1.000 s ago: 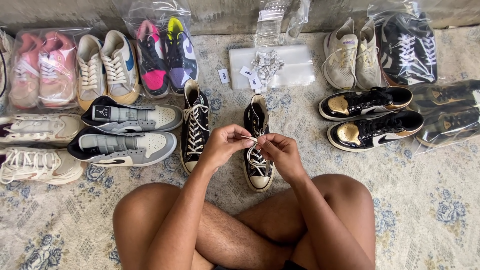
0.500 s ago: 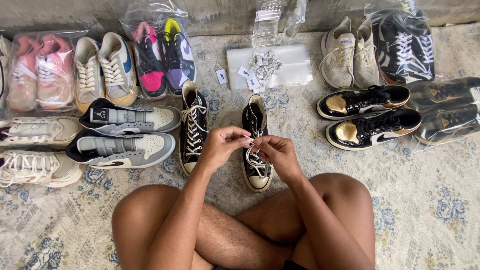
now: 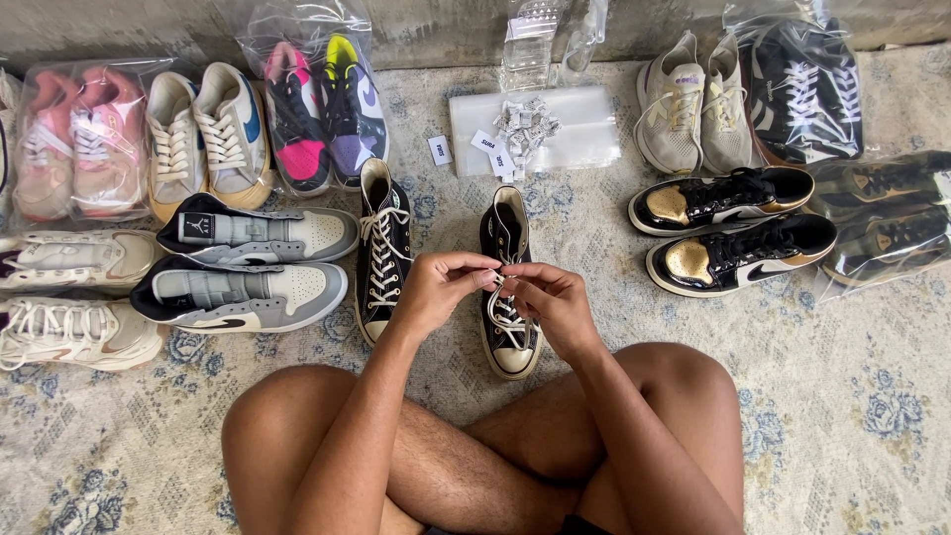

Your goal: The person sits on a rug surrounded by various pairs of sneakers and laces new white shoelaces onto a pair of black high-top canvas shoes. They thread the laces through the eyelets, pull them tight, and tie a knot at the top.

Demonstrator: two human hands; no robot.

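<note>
pinching: left hand (image 3: pixel 441 287) and right hand (image 3: pixel 550 302) both closed on the white lace (image 3: pixel 498 284)
shoe: black canvas high-top sneaker with white sole (image 3: pixel 509 287) on the patterned rug (image 3: pixel 842 416), just ahead of the crossed legs
axis: toe toward the person, heel away
nearer: right hand over the eyelets; left hand just off its left side

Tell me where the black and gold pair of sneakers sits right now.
In the head view, the black and gold sneakers lie on the carpet at right, below the beige pair.
</note>
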